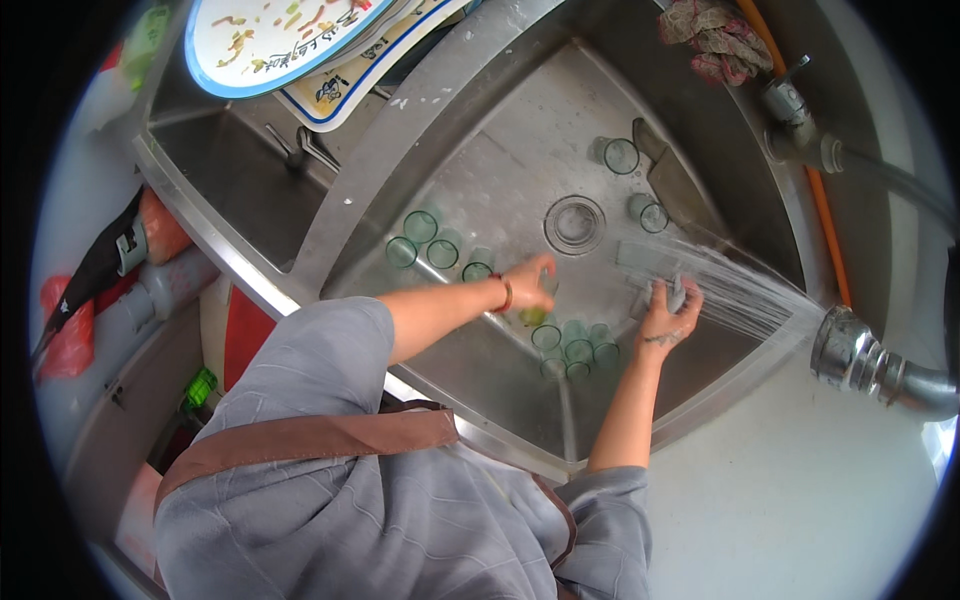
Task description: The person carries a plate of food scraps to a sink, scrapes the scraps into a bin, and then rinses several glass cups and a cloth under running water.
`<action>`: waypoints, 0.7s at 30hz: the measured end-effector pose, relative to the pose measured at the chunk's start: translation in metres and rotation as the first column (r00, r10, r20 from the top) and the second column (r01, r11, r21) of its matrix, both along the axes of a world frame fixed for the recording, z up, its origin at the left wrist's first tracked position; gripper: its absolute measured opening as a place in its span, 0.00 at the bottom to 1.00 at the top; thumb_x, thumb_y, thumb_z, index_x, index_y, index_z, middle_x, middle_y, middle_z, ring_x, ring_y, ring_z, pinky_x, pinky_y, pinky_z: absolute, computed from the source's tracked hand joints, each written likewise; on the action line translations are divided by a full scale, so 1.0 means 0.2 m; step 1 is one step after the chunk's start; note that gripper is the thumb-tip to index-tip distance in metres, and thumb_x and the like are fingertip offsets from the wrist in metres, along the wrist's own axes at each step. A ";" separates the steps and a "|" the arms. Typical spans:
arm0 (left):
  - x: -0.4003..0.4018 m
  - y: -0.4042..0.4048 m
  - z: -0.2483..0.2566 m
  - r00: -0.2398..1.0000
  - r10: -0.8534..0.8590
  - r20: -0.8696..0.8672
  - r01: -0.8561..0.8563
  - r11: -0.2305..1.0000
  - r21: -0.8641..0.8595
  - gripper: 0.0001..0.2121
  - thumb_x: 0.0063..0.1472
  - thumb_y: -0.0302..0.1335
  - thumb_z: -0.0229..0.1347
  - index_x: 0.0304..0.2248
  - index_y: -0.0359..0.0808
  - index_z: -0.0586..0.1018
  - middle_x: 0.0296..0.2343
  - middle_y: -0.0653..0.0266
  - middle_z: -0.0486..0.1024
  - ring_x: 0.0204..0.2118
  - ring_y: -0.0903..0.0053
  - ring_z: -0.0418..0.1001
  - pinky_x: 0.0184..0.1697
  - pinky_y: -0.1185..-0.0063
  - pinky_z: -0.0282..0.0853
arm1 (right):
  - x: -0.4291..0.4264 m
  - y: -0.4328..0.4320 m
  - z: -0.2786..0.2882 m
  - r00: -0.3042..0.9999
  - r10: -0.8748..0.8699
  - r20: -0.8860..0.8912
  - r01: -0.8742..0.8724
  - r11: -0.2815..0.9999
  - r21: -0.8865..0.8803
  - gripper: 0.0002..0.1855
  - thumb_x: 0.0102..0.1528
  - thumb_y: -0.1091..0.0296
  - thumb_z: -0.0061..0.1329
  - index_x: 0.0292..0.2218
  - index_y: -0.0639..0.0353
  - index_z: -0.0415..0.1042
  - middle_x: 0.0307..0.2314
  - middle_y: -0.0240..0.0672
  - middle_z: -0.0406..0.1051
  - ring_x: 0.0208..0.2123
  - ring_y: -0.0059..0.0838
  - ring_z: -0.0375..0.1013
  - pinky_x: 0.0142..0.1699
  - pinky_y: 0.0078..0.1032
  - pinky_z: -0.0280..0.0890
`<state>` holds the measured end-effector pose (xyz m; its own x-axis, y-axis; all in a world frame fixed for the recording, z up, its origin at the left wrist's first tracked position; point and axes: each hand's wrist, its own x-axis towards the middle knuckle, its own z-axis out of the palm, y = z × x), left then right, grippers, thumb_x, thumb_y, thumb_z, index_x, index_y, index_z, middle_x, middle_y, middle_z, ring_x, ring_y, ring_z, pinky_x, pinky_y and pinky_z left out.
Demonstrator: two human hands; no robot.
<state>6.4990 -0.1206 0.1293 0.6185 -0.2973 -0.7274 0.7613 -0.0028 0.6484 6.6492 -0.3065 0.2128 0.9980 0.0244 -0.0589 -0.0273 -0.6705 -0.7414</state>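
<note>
Over the steel sink [510, 172], my left hand [529, 283] is blurred, its fingers curved around a green-tinted glass tumbler [533, 315] with a yellowish base. My right hand [667, 319] pinches a grey cloth or scrubber [673, 294] beside the water spray. Several glasses [578, 350] are clustered in the near corner, below my hands. To the left, more glasses [421, 226] stand together, and a single glass [478, 270] sits close to my left wrist. Past the drain [574, 225] are two further glasses, one upper [621, 156] and one lower [653, 217].
Water fans from a metal spout [840, 352] at right. A valve tap [786, 101], an orange hose [829, 232] and a mesh cloth [716, 41] line the far rim. Stacked plates with food scraps [277, 45] overhang the left basin [232, 180], where metal utensils [315, 150] lie.
</note>
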 end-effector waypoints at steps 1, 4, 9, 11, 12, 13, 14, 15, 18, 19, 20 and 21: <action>0.07 0.04 0.00 0.949 0.245 -0.196 -0.281 0.942 -0.183 0.19 0.48 0.29 0.62 0.38 0.41 0.67 0.33 0.63 0.73 0.35 0.74 0.72 0.36 0.69 0.69 | 0.00 0.00 0.07 0.971 -0.072 -0.229 0.142 0.942 0.304 0.22 0.52 0.67 0.52 0.46 0.67 0.65 0.41 0.42 0.68 0.44 0.37 0.68 0.50 0.31 0.61; 0.35 0.16 0.30 0.703 0.274 -0.657 -0.687 0.499 -0.527 0.21 0.52 0.33 0.61 0.41 0.41 0.65 0.33 0.62 0.72 0.37 0.74 0.70 0.33 0.68 0.70 | -0.11 0.10 0.16 0.715 0.096 -0.693 0.559 0.518 0.648 0.27 0.51 0.65 0.54 0.49 0.69 0.63 0.44 0.44 0.67 0.46 0.36 0.66 0.52 0.31 0.59; 0.58 0.03 0.56 0.601 0.564 -0.567 -0.798 0.469 -0.379 0.16 0.58 0.38 0.56 0.42 0.41 0.67 0.33 0.61 0.71 0.41 0.71 0.68 0.35 0.67 0.71 | 0.01 0.48 0.26 0.945 -0.030 -0.325 0.101 0.974 0.204 0.34 0.48 0.61 0.58 0.51 0.67 0.60 0.42 0.45 0.67 0.46 0.34 0.65 0.51 0.30 0.58; 0.61 0.05 0.61 0.685 0.550 -0.478 -0.694 0.692 -0.199 0.13 0.61 0.40 0.49 0.35 0.37 0.72 0.25 0.61 0.72 0.27 0.71 0.71 0.22 0.75 0.68 | 0.11 0.51 0.26 0.972 -0.095 -0.214 0.143 0.965 0.221 0.35 0.47 0.62 0.59 0.51 0.66 0.59 0.41 0.46 0.67 0.45 0.36 0.65 0.52 0.31 0.58; 0.61 0.10 0.56 0.758 0.455 -0.468 -0.600 0.768 -0.225 0.14 0.62 0.39 0.47 0.35 0.35 0.72 0.23 0.60 0.71 0.22 0.71 0.71 0.18 0.76 0.66 | 0.08 0.53 0.27 0.999 0.020 0.040 -0.020 1.000 0.019 0.36 0.46 0.64 0.59 0.52 0.64 0.58 0.40 0.45 0.68 0.44 0.36 0.67 0.52 0.31 0.59; 0.60 0.17 0.51 0.810 0.369 -0.456 -0.511 0.825 -0.240 0.14 0.62 0.38 0.45 0.34 0.34 0.72 0.21 0.59 0.71 0.17 0.70 0.70 0.14 0.78 0.64 | 0.04 0.53 0.32 0.974 0.225 0.038 -0.227 0.972 0.056 0.34 0.47 0.65 0.58 0.52 0.65 0.59 0.41 0.45 0.68 0.45 0.36 0.67 0.52 0.31 0.58; 0.60 0.25 0.47 0.881 0.182 -0.436 -0.354 0.865 -0.355 0.13 0.61 0.34 0.40 0.34 0.32 0.71 0.18 0.56 0.71 0.10 0.70 0.67 0.08 0.79 0.56 | -0.02 0.49 0.41 0.911 0.410 0.048 -0.413 0.907 0.085 0.32 0.49 0.65 0.56 0.52 0.66 0.59 0.42 0.45 0.68 0.46 0.36 0.67 0.53 0.30 0.58; 0.65 0.37 0.61 0.916 -0.145 -0.373 -0.049 0.884 -0.465 0.11 0.59 0.30 0.40 0.31 0.32 0.72 0.17 0.57 0.72 0.13 0.71 0.70 0.10 0.79 0.57 | -0.05 0.47 0.45 0.820 0.569 0.065 -0.573 0.813 0.106 0.31 0.50 0.65 0.55 0.52 0.67 0.60 0.43 0.45 0.68 0.47 0.36 0.67 0.54 0.30 0.57; 0.67 0.37 0.70 0.915 -0.363 -0.176 0.294 0.898 -0.326 0.15 0.60 0.33 0.40 0.26 0.32 0.74 0.15 0.60 0.72 0.14 0.70 0.71 0.11 0.78 0.59 | -0.02 0.46 0.42 0.893 0.439 -0.095 -0.392 0.865 0.312 0.25 0.54 0.64 0.49 0.51 0.65 0.61 0.40 0.43 0.69 0.43 0.35 0.68 0.51 0.31 0.60; 0.68 0.33 0.64 0.932 -0.360 -0.042 0.346 0.919 -0.191 0.16 0.61 0.34 0.41 0.25 0.32 0.74 0.15 0.60 0.72 0.13 0.69 0.71 0.12 0.76 0.61 | 0.00 0.45 0.41 0.899 0.409 -0.156 -0.331 0.869 0.368 0.23 0.55 0.64 0.47 0.50 0.64 0.62 0.38 0.42 0.69 0.42 0.35 0.68 0.50 0.31 0.61; 0.71 0.29 0.61 0.921 -0.379 0.085 0.384 0.922 -0.047 0.17 0.62 0.35 0.41 0.25 0.31 0.74 0.15 0.60 0.72 0.13 0.67 0.71 0.14 0.75 0.62 | 0.02 0.42 0.38 0.902 0.369 -0.223 -0.253 0.872 0.419 0.22 0.57 0.64 0.45 0.50 0.64 0.62 0.37 0.42 0.70 0.41 0.35 0.69 0.49 0.31 0.62; 0.72 0.25 0.59 0.945 -0.289 0.155 0.282 0.957 0.064 0.18 0.61 0.37 0.43 0.25 0.30 0.74 0.14 0.60 0.72 0.13 0.66 0.70 0.15 0.73 0.63 | 0.05 0.40 0.36 0.898 0.332 -0.290 -0.171 0.869 0.463 0.20 0.58 0.64 0.43 0.49 0.63 0.63 0.36 0.41 0.70 0.40 0.35 0.69 0.49 0.32 0.63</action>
